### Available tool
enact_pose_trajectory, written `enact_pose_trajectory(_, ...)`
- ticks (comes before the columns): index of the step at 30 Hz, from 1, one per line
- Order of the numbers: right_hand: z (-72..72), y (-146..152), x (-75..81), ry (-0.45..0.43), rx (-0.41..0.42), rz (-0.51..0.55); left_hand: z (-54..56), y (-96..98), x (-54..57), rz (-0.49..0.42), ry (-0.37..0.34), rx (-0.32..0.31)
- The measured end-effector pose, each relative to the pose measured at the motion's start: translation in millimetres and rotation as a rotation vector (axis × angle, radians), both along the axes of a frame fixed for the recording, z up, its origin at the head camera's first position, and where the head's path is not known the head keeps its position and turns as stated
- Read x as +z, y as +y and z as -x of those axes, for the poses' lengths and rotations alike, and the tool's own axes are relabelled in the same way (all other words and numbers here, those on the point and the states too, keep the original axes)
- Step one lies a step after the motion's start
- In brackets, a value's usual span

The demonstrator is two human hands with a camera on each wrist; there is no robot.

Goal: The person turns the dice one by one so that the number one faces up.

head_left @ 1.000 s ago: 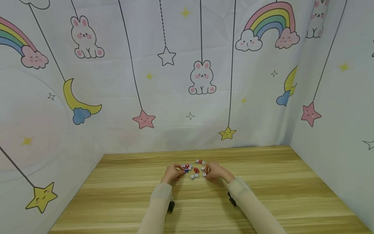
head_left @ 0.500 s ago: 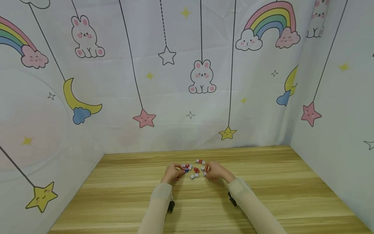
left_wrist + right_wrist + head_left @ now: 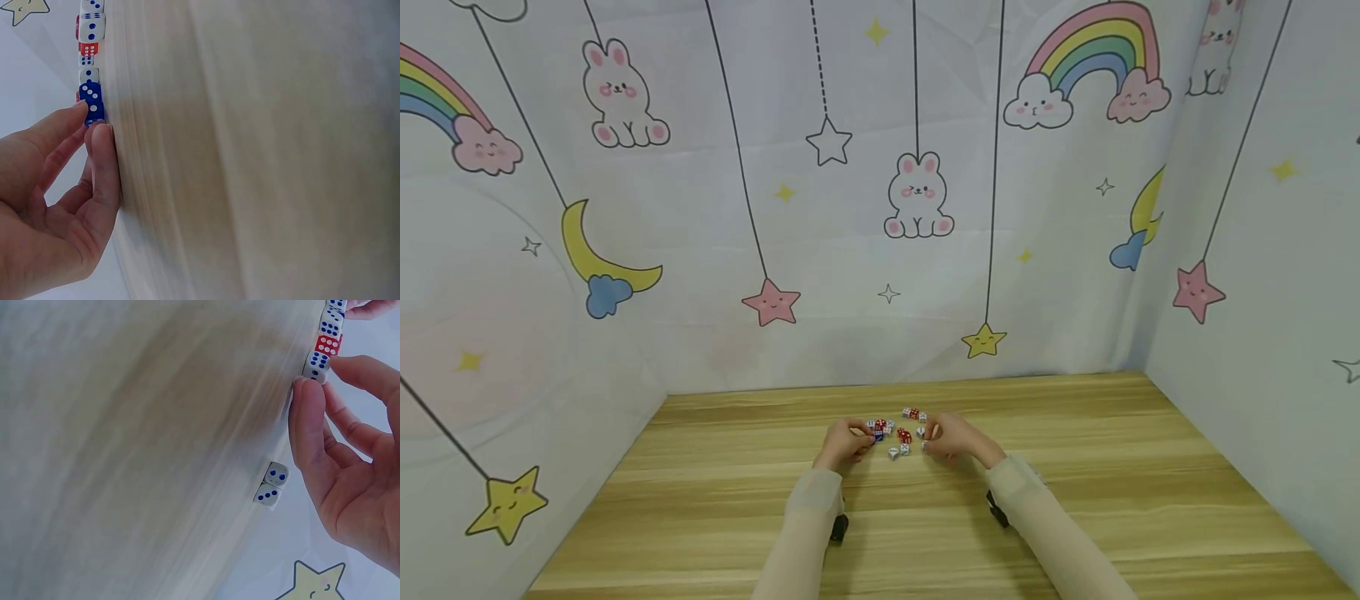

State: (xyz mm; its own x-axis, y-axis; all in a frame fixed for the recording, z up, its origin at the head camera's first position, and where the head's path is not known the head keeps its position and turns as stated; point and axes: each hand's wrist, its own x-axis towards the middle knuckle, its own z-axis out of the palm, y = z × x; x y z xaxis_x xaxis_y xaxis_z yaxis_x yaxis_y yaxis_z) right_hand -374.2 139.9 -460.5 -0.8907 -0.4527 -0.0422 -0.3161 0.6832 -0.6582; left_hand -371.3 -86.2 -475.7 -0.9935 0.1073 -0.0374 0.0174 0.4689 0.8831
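Observation:
In the head view my left hand (image 3: 846,444) is at the left side of a group of small dice. Its thumb and fingers pinch a blue die (image 3: 93,105) with white pips, close against white and red dice. Opposite, my right hand (image 3: 953,438) pinches a white die (image 3: 317,366) with blue pips between thumb and fingertips, low at the tabletop. Between the hands lie red dice (image 3: 904,435). Just in front of these are two white dice, one (image 3: 893,453) left of the other (image 3: 905,449). Another white die (image 3: 921,432) sits by the right fingertips.
A short row of white and red dice (image 3: 914,413) lies farther back. Two white dice (image 3: 271,485) sit together beside the right hand in the right wrist view. The wood-grain table (image 3: 737,517) meets a printed cloth backdrop (image 3: 850,350) behind and at both sides.
My right hand has shifted the white die a little away from me and slightly left. The left hand stays in place at the blue die.

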Motion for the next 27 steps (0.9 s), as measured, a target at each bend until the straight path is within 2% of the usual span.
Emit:
enact_pose_trajectory(16, 0.5, -0.1, -1.0, -0.008, 0.006, 0.013, -0.6, 0.3, -0.1, -0.003, -0.005, -0.008)
enact_pose_trajectory(27, 0.3, 0.4, -0.5, -0.04, 0.018, 0.026, 2.8, 0.1, -3.1, -0.005, -0.012, -0.003)
